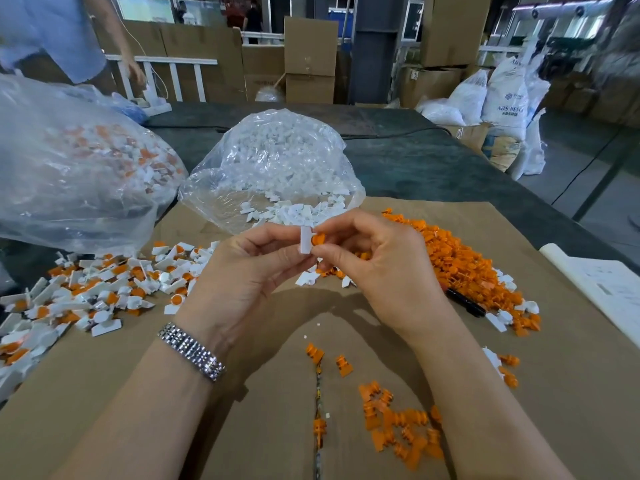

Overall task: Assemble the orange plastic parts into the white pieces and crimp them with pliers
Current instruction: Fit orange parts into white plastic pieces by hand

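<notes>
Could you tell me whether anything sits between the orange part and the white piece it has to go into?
Nothing visible does. The right hand pinches the orange part directly against the white piece held by the left hand, above the cardboard; only fingertips surround the joint.

At centre, above a cardboard sheet [346,327] spread on the counter [433,161]: left hand [239,271] and right hand [384,268] meeting, pinching a clip piece [306,240] and a plug [318,239] held against each other. At 12 o'clock behind the hands, a bag of pieces [273,168], mouth open toward them. At 10 o'clock, a larger bag [76,161]. At 9 o'clock, a heap of joined parts [86,292] on the sheet. At 2 to 3 o'clock, a pile of plugs [464,265], a pen [465,302] against its near edge. At 5 o'clock, a smaller scatter of plugs [398,420]. At 3 o'clock, paper [602,289] at the sheet's edge.
</notes>
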### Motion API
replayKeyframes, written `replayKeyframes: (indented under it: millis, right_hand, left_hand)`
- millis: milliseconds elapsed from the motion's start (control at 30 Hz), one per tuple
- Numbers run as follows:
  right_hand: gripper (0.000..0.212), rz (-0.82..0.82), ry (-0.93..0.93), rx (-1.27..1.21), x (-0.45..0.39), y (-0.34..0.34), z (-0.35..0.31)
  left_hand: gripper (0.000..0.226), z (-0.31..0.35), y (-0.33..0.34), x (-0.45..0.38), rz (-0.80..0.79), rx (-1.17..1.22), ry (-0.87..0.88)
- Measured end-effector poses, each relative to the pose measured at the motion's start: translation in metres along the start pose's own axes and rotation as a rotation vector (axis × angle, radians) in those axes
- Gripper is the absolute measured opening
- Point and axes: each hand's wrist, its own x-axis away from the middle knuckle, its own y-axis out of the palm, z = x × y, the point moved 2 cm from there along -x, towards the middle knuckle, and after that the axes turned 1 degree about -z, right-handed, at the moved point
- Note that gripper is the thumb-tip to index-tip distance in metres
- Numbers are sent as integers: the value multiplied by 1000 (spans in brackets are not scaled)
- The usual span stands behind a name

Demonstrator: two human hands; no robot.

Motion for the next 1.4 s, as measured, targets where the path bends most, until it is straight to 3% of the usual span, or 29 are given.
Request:
replayKeyframes:
  millis: [300, 500, 633, 767, 867, 1400]
  right_hand:
    - [15, 16, -96, 168, 0, 4, 0]
    - [17, 1, -121, 230, 0, 6, 1]
    - [18, -2, -106, 258, 0, 7, 2]
    - [25, -53, 71, -2, -2, 3, 4]
    - [19, -6, 212, -205, -3, -5, 7]
    - [10, 10, 230, -233, -1, -2, 10]
  left_hand:
    - [12, 2, 5, 0, 60, 40, -8]
    - [33, 1, 0, 0, 134, 13, -55]
    - [20, 0, 2, 0, 158, -1, -48]
    - [19, 0, 3, -1, 168, 45, -57]
    - [12, 1, 4, 1, 146, 70, -92]
    - [24, 3, 5, 3, 127, -167, -72]
